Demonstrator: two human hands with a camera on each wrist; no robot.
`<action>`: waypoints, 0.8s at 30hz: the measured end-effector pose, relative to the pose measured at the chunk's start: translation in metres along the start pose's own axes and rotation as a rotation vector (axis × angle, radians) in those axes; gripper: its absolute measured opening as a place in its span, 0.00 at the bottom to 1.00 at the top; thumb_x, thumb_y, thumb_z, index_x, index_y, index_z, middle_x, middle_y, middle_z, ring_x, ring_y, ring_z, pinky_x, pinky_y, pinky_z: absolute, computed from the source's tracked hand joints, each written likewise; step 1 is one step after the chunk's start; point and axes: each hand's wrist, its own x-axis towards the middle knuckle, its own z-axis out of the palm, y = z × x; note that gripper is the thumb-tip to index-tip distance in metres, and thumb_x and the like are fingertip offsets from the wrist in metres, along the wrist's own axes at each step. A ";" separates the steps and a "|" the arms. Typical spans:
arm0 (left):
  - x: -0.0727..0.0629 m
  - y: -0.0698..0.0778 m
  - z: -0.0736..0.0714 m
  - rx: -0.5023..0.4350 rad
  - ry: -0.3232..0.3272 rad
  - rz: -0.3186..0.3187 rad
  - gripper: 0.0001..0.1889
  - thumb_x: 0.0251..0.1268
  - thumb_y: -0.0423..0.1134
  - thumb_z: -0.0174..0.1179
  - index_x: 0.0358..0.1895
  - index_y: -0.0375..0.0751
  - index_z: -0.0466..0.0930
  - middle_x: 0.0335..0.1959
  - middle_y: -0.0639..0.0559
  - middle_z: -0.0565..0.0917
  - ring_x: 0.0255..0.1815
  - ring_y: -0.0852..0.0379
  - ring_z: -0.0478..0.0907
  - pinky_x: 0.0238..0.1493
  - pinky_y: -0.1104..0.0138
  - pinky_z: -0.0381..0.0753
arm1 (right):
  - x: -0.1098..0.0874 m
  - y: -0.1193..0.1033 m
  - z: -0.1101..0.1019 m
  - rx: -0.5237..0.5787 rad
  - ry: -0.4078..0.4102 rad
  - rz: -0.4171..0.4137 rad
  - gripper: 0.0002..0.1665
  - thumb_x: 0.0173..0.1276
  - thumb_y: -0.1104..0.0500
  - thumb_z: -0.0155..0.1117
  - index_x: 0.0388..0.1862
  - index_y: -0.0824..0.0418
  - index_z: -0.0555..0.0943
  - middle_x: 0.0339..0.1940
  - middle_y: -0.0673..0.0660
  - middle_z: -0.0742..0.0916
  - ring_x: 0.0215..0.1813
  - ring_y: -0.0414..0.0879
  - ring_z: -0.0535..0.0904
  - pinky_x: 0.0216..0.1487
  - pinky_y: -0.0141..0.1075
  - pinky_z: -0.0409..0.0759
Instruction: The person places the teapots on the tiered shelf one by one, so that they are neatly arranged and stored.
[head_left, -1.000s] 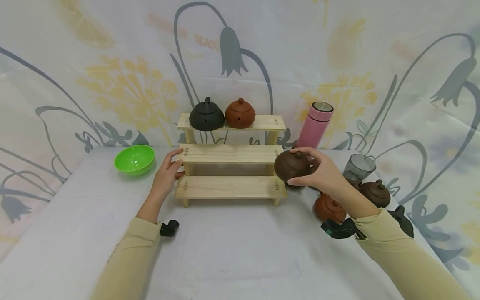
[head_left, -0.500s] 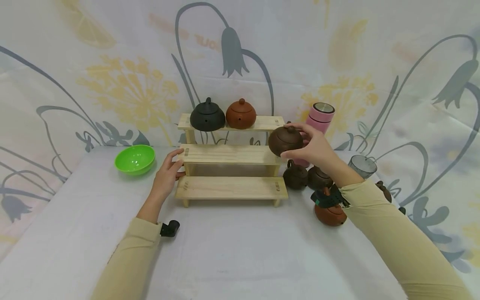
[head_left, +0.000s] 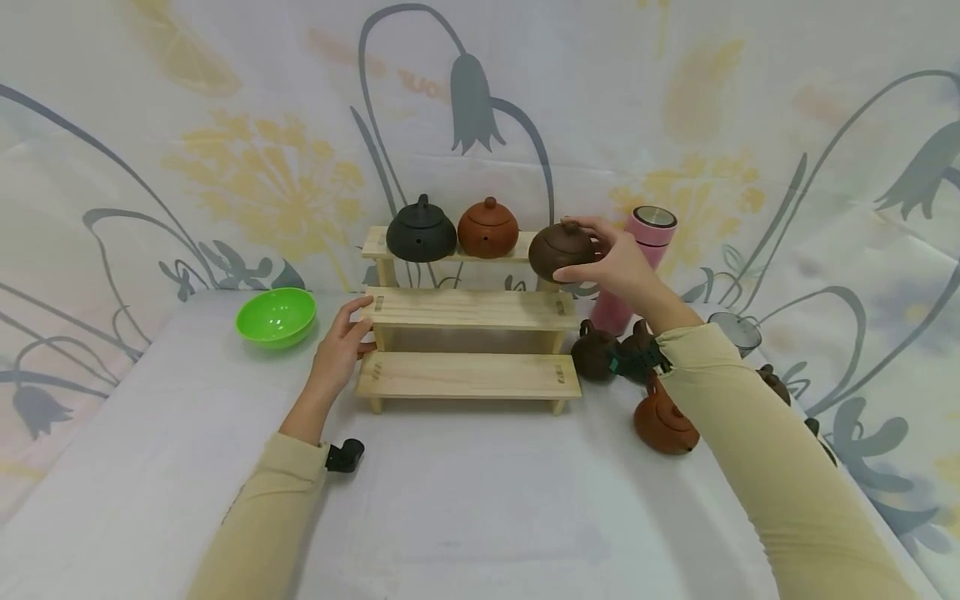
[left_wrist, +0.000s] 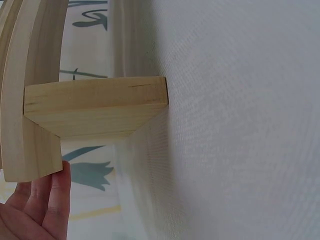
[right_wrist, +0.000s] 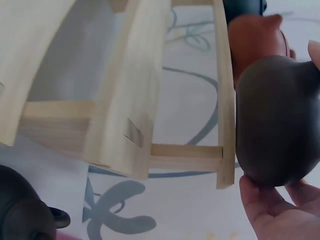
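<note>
My right hand (head_left: 626, 265) grips a dark brown clay teapot (head_left: 558, 250) at the right end of the top tier of a wooden three-tier stand (head_left: 472, 307). In the right wrist view that teapot (right_wrist: 280, 120) is against or just above the shelf board; I cannot tell whether it bears on it. Farther left on the same tier sit a black teapot (head_left: 422, 233) and a reddish-brown teapot (head_left: 488, 229). My left hand (head_left: 337, 354) holds the left end of the middle tier; its fingers (left_wrist: 59, 195) touch the board's end.
A pink thermos (head_left: 615, 310) stands behind the right forearm. Right of the stand are a dark teapot (head_left: 592, 354), an orange-brown teapot (head_left: 665, 423) and a glass (head_left: 737, 332), plus other teapots partly hidden by the sleeve. A green bowl (head_left: 276, 319) lies at left.
My right hand has raised the brown teapot from beside the stand's lower right up to the top tier, moving slightly left. My left hand has kept its hold on the stand.
</note>
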 end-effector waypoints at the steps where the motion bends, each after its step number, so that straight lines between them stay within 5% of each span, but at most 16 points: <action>1: 0.000 0.000 0.000 0.000 0.000 0.002 0.24 0.74 0.51 0.39 0.70 0.57 0.56 0.60 0.36 0.70 0.53 0.37 0.74 0.58 0.50 0.69 | 0.002 0.000 0.000 0.012 -0.001 -0.002 0.41 0.51 0.61 0.74 0.65 0.55 0.69 0.61 0.54 0.75 0.56 0.47 0.71 0.51 0.36 0.71; 11: -0.001 0.001 -0.001 -0.006 -0.001 0.016 0.24 0.74 0.51 0.40 0.71 0.56 0.56 0.60 0.36 0.70 0.52 0.37 0.75 0.58 0.50 0.69 | 0.019 0.000 -0.002 0.093 -0.029 0.036 0.40 0.56 0.62 0.69 0.68 0.55 0.66 0.65 0.54 0.70 0.60 0.51 0.71 0.56 0.43 0.70; 24: 0.001 -0.001 0.000 -0.013 0.005 0.025 0.24 0.74 0.51 0.40 0.70 0.57 0.57 0.59 0.36 0.71 0.51 0.38 0.76 0.57 0.51 0.70 | 0.032 0.004 0.010 0.162 0.022 0.009 0.39 0.58 0.64 0.66 0.69 0.59 0.64 0.65 0.55 0.68 0.58 0.49 0.71 0.45 0.30 0.76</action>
